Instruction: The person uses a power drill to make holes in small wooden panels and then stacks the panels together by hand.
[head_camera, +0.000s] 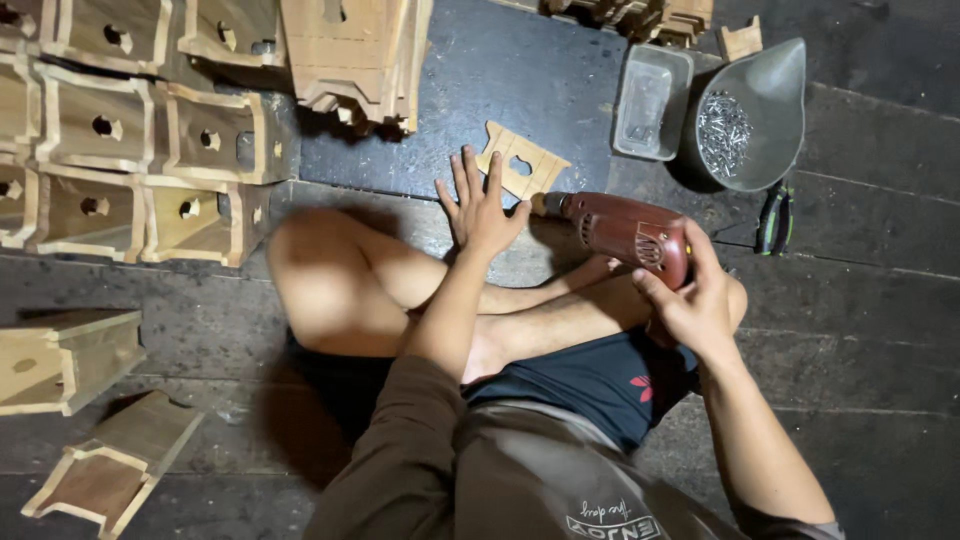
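Crossed bare legs (400, 290) fill the middle of the dark plank floor (880, 330). Stacked wooden boxes (130, 130) sit at ten o'clock, a grey scoop of screws (750, 115) at one o'clock. Gripping the red electric drill (630, 232) is the right hand (695, 300); the left hand (480, 210), fingers spread wide, touches the small notched wooden plate (522, 160) at twelve o'clock.

Pale raw wood panel (521, 160); glossy reddish plastic drill (628, 233); matt grey scoop (755, 110).

place: woodworking workshop | signs: stacked wooden boxes (100, 130), electric drill (625, 232), screws (723, 128)
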